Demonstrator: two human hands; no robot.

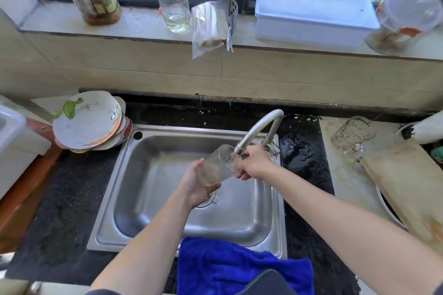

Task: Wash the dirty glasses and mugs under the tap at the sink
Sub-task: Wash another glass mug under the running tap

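**Now at the tap: one glass in both hands**

Here we start with the dark table (60, 199), which carries the steel sink (155, 187). A blue cloth (239, 268) is draped over the sink's near rim. The tap (256, 129) curves over the basin from the right rear corner.

Over the basin, our left hand (194, 187) wraps around the base of the glass (215, 167). The glass is tilted, with its mouth up against the spout. Our right hand (251, 163) is at the rim and seems to pinch it between thumb and fingers. We cannot tell whether water is running.

We judge the glass to be light, stiff and breakable. It will be slippery once wet, and the steel below is hard on it. The safest hold is around the lower body with a full palm, as the left hand has it. The thin rim should take only a gentle touch.

We count one glass in our hands. One clear mug (353, 133) with a handle stands on the pale surface to the right, well apart from the sink. There is also one sink, one tap and one cloth.
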